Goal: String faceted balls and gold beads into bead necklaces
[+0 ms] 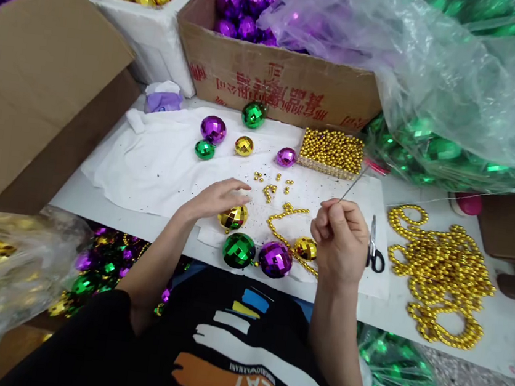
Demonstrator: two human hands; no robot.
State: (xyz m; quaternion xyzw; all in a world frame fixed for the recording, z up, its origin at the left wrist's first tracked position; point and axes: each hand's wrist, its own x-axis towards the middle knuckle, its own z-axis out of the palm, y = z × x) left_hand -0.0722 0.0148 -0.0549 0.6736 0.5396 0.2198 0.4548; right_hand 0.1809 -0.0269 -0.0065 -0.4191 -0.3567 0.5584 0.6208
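My left hand [220,198] reaches over the cloth with its fingers stretched out and holds nothing. Just below its fingertips lies a gold mirrored ball [235,217]. My right hand [340,236] is closed in a pinch on a thin needle-like rod [352,186], which slants up toward a small red piece [376,167]; whether the two are joined I cannot tell. Near my body a green ball [238,250], a purple ball [276,259] and a smaller gold ball [306,248] sit in a row. A gold bead string [276,229] curves beside them, partly hidden.
Behind are a tray of gold beads [331,152], several loose balls and a cardboard box [280,78] of purple balls. Black-handled scissors [375,256] lie right of my right hand, before a heap of gold bead chains [443,276]. A large cardboard box [42,82] stands left.
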